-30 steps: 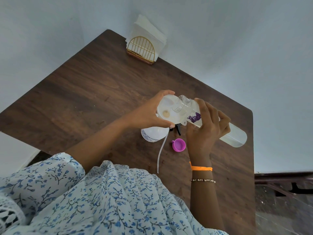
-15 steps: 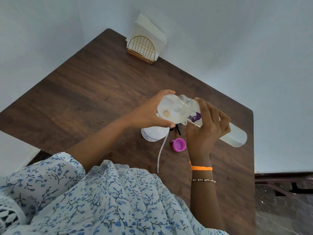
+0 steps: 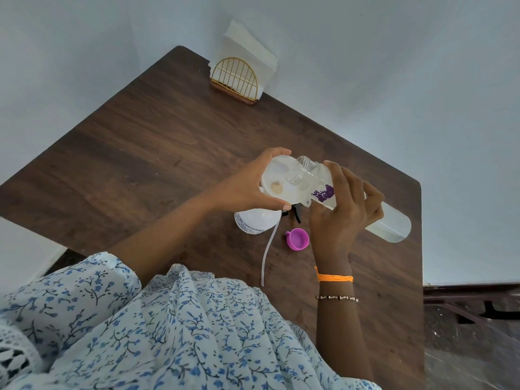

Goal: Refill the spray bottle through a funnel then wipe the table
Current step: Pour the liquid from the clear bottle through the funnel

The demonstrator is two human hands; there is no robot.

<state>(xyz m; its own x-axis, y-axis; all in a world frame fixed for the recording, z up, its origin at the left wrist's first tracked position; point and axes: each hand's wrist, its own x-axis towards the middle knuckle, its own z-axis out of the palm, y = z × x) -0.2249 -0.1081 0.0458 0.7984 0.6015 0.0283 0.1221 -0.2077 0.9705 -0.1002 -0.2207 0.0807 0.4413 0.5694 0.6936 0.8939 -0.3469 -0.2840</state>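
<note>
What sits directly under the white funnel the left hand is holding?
The spray bottle stands beneath the funnel; its white shoulder shows. Its neck and the funnel's spout are hidden by the left hand and the funnel bowl.

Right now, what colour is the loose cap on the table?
Pink-purple; the cap shows best in the head view.

A person in a loose white garment (image 3: 168, 333) printed with small blue flowers and dark sprigs, the thin fabric gathered in folds across the chest. The wide sleeve (image 3: 70, 288) on the left arm ends well short of the left hand (image 3: 247, 184), leaving the forearm bare; a patch of white openwork lace (image 3: 14, 353) edges the cloth at the shoulder. Just behind the right hand (image 3: 340, 220), an orange thread band (image 3: 334, 277) circles the wrist, with a slim beaded bracelet (image 3: 336, 298) farther up the forearm.
</note>
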